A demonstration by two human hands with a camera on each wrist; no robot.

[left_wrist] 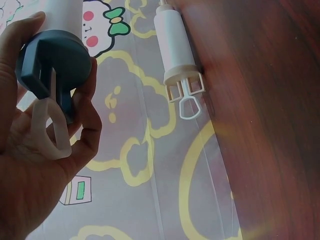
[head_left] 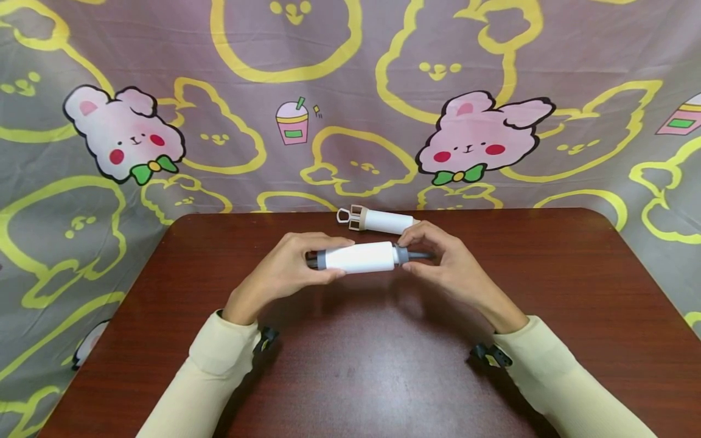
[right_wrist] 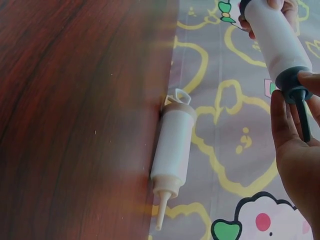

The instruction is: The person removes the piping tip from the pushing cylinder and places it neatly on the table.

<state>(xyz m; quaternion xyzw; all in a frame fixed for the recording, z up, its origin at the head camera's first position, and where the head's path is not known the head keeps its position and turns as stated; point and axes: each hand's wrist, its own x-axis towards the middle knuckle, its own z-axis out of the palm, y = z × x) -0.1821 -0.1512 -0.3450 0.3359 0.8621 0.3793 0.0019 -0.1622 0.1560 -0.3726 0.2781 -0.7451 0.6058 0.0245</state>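
A grey-fitted plunger syringe is held nearly level above the dark wood table. The left hand curls thumb and fingers round its white barrel, beside the grey finger grip; the right hand pinches the grey nozzle cap. That cap sits on the barrel's end, but a translucent band shows between them (possibly thread), so the joint is probably not fully seated; tightening or undoing, I cannot tell. The pull ring is already in place. The beige-fitted syringe lies untouched at the table's far edge, nozzle and ring on.
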